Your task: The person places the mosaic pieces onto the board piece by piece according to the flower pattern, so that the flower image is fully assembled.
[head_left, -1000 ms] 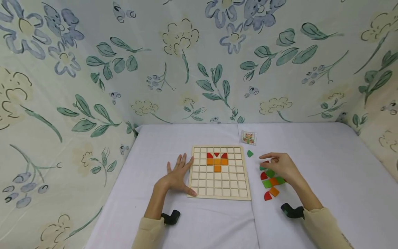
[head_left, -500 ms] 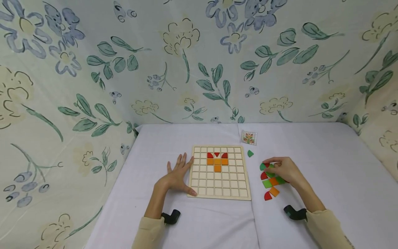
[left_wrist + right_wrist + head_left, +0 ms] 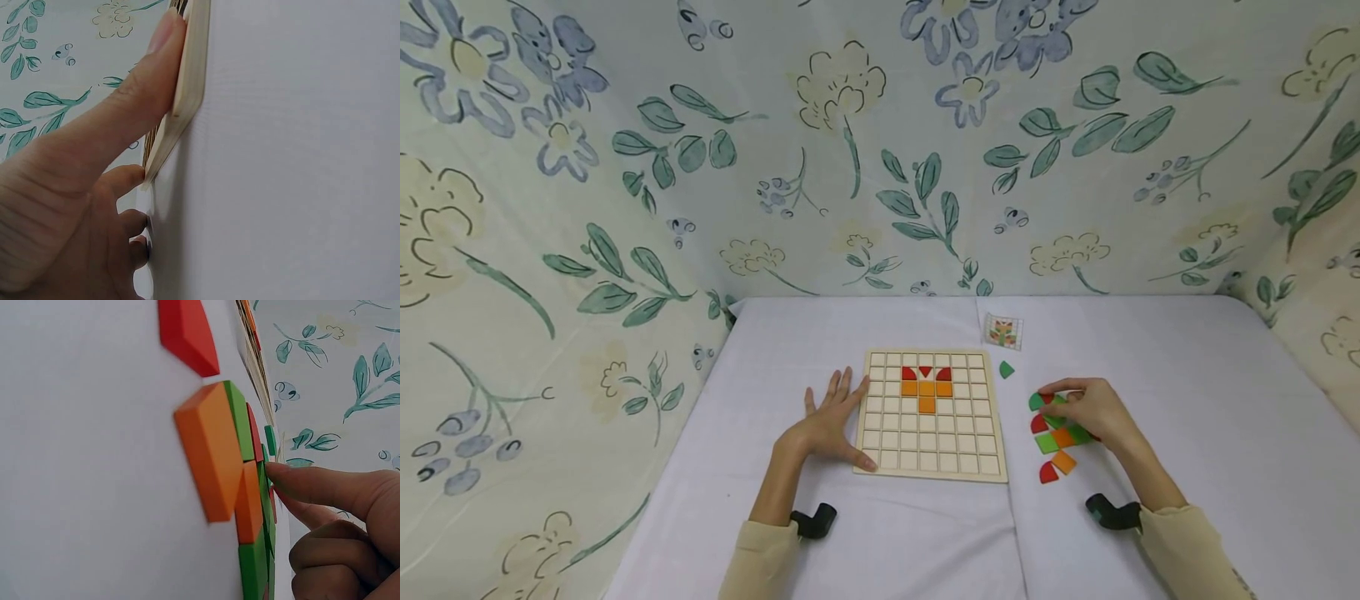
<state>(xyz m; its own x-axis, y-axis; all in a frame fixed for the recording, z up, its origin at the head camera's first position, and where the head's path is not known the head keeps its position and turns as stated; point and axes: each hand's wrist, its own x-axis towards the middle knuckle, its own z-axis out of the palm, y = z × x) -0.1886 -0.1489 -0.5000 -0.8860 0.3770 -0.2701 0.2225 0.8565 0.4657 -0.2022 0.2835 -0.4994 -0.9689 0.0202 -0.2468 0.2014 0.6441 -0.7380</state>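
My left hand (image 3: pixel 823 425) lies spread against the left side of a wooden grid board (image 3: pixel 887 442). Its thumb rests at the near left corner and its fingers along the edge; the left wrist view shows the thumb (image 3: pixel 134 94) against the rim. On the board sit red and orange pieces (image 3: pixel 927 389) in a small pattern. My right hand (image 3: pixel 1093 412) reaches over a pile of coloured pieces, thumb and index finger on either side of red and green ones, other fingers curled. I cannot tell whether they pinch one. The right wrist view shows the thumb (image 3: pixel 297 478) right at a green piece.
Near my right hand lie an orange square (image 3: pixel 1063 462), a red quarter-round (image 3: pixel 1048 472) and a light green square (image 3: pixel 1047 443). A lone green piece (image 3: pixel 1006 369) sits right of the board, and a small pattern card (image 3: pixel 1003 332) lies behind it. White cloth (image 3: pixel 1225 400) covers the table.
My right hand has come down and slightly right onto the pile, then held still there over the last half second. The left hand stays at the board's edge.
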